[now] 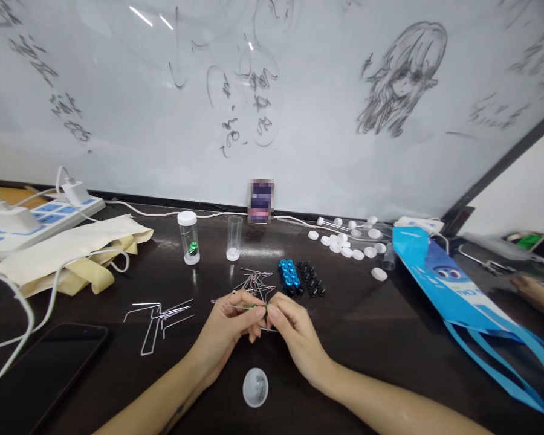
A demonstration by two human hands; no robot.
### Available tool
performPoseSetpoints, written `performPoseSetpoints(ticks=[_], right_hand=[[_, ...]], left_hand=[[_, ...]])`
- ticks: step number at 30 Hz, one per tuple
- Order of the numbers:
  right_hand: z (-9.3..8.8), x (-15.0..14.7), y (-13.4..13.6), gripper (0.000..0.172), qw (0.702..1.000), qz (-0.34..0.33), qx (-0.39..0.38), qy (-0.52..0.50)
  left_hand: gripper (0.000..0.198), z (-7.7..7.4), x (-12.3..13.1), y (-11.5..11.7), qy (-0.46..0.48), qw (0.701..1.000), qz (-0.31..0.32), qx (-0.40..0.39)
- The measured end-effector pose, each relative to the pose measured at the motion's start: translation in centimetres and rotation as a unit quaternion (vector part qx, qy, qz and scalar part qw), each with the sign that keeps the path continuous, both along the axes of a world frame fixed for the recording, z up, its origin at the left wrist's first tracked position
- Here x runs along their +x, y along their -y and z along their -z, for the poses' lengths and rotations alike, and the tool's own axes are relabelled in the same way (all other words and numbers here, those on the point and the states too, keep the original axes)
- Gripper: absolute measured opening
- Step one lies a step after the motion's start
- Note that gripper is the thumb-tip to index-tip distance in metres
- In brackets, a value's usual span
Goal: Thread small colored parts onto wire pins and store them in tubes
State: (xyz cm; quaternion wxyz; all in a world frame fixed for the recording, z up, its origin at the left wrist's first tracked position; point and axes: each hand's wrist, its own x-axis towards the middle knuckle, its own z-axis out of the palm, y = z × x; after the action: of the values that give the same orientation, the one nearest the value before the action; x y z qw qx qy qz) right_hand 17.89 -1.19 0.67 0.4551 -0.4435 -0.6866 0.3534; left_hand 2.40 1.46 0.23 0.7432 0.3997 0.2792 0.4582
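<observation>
The small green part (pixel 252 308) sits between your two hands, mostly covered by your fingers. Your left hand (pixel 221 329) pinches it between thumb and fingers, with a thin wire (pixel 222 302) sticking out on that hand's outer side; your right hand (pixel 301 341) seems to pinch its other end with thumb and forefinger. With so little to grip, an uneven squeeze could shoot it into the tangled wires (pixel 256 281) just beyond your fingertips, and a dipped wrist might tip the white cup (pixel 247 389) of tiny metal pieces (pixel 260 385) on your near side. What shows of the part is bright green; its full shape can't be made out. Beyond your right hand stand blue parts (pixel 290 278) and black pieces (pixel 312 280); bent metal rods (pixel 162 312) lie on the table (pixel 358 356) outside your left hand.
</observation>
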Motion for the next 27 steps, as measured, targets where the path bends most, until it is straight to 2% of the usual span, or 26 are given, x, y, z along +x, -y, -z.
performPoseSetpoints(ticks=[3, 5, 10, 12, 19, 22, 27], right_hand=[[0.39, 0.14, -0.14, 0.050, 1.000, 0.000, -0.016, -0.003], [0.51, 0.14, -0.17, 0.050, 1.000, 0.005, -0.020, -0.014], [0.40, -0.02, 0.02, 0.027, 0.997, 0.024, -0.037, -0.062], [0.36, -0.05, 0.09, 0.025, 0.997, 0.021, -0.039, -0.059], [0.55, 0.06, -0.20, 0.042, 0.999, 0.001, -0.044, -0.030], [0.56, 0.07, -0.23, 0.043, 0.998, -0.006, -0.049, -0.028], [0.22, -0.07, 0.14, 0.022, 0.999, 0.013, -0.025, -0.029]], left_hand=[[0.015, 0.04, -0.02, 0.10, -0.011, 1.000, 0.006, 0.004], [0.016, 0.03, -0.02, 0.12, -0.013, 1.000, 0.001, 0.002], [0.017, -0.10, 0.02, 0.04, -0.006, 1.000, -0.018, -0.010], [0.017, -0.14, 0.04, 0.01, -0.004, 1.000, -0.017, -0.008], [0.018, -0.08, 0.21, 0.00, -0.014, 1.000, -0.003, 0.003], [0.018, 0.04, 0.21, -0.04, -0.017, 1.000, 0.001, 0.002], [0.015, 0.02, 0.03, -0.17, 0.009, 1.000, -0.009, -0.005]])
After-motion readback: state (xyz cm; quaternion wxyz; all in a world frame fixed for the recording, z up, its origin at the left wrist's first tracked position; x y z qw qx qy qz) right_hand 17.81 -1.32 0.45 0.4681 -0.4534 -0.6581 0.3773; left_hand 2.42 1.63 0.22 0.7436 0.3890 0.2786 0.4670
